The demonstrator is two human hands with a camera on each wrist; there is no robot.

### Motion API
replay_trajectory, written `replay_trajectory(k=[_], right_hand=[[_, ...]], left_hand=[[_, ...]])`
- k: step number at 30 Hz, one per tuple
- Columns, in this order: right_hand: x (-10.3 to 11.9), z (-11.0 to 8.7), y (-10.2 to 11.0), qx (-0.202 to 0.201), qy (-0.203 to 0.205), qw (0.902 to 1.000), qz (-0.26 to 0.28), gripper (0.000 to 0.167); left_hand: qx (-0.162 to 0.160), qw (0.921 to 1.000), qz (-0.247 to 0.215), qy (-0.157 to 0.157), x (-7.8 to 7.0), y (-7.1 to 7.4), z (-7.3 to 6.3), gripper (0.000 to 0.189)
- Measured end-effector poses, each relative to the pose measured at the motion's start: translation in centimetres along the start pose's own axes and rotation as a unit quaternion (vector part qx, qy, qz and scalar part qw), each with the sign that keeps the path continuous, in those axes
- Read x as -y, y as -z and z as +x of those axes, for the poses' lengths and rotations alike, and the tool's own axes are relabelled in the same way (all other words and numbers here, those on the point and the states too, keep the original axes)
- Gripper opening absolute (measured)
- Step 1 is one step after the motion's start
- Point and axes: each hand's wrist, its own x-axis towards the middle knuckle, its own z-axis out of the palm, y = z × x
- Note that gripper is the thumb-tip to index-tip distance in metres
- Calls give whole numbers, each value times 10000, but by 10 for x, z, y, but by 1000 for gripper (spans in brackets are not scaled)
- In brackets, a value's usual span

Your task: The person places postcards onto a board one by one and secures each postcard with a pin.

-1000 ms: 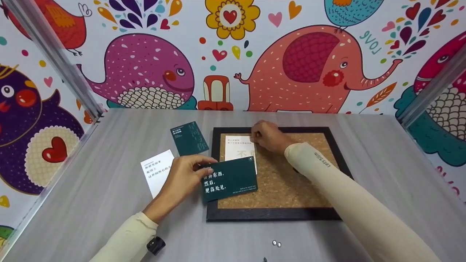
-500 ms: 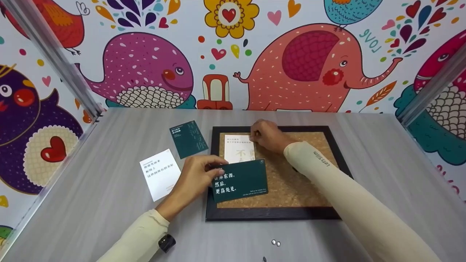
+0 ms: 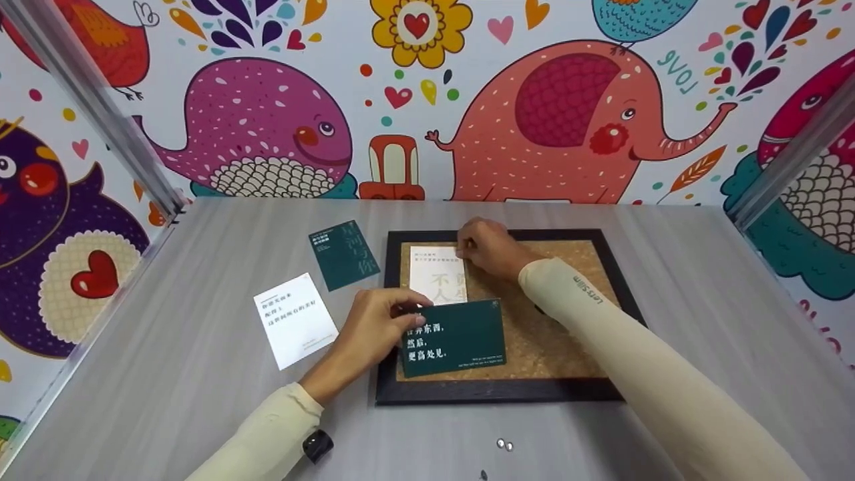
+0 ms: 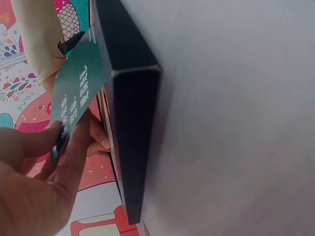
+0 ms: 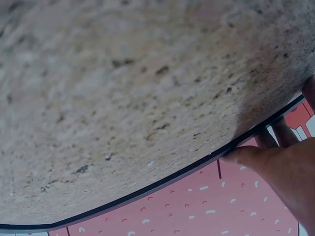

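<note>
A green card (image 3: pixel 461 339) with white lettering is pinched between the thumb and fingers of my left hand (image 3: pixel 374 327). It hangs over the lower left of a black-framed cork board (image 3: pixel 554 321), and the left wrist view shows it tilted above the frame. A white card (image 3: pixel 434 274) lies on the board's upper left, its lower part hidden behind the green one. My right hand (image 3: pixel 491 247) has curled fingers, with fingertips right at the white card's upper right corner. I cannot tell whether they grip something small there.
Left of the board, a second green card (image 3: pixel 344 256) and another white card (image 3: pixel 296 321) lie on the grey table. Small silver pieces like thumbtacks (image 3: pixel 504 445) sit near the front. A cartoon-printed wall (image 3: pixel 267 120) stands behind the table.
My left hand has carried the green card to the right and slightly nearer me, uncovering more of both white cards. My right hand stays at the pinboard card's corner.
</note>
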Motion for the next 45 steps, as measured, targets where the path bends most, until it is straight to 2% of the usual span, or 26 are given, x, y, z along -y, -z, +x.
replay_trajectory(k=[5, 9, 14, 17, 24, 31, 38, 42, 45], right_hand=[[1, -1, -1, -72, 85, 9999, 16, 14], [0, -2, -1, -132, 176, 9998, -18, 12], [-1, -1, -1, -113, 175, 9998, -31, 13], [-1, -1, -1, -101, 202, 9997, -49, 12], [-1, -1, -1, -133, 253, 9996, -32, 12], [-1, -1, -1, -97, 171, 9998, 44, 12], [0, -1, -1, -75, 315, 9995, -56, 13], [0, -1, -1, -86, 271, 9996, -48, 13], [-1, -1, -1, -104, 259, 9996, -51, 13]], left_hand=[[180, 9998, 67, 8, -1, -4, -1, 24], [234, 9992, 255, -174, -1, -7, -1, 24], [111, 9932, 967, -644, 0, -12, -2, 23], [35, 9868, 1440, -737, 1, -15, -2, 22], [91, 9780, 2005, -565, 4, -21, -3, 20], [282, 9746, 2194, -350, 5, -23, -1, 21], [377, 9717, 2298, -392, 5, -24, -2, 21], [383, 9706, 2349, -350, 4, -26, -2, 22], [368, 9678, 2453, -435, 4, -27, -2, 21]])
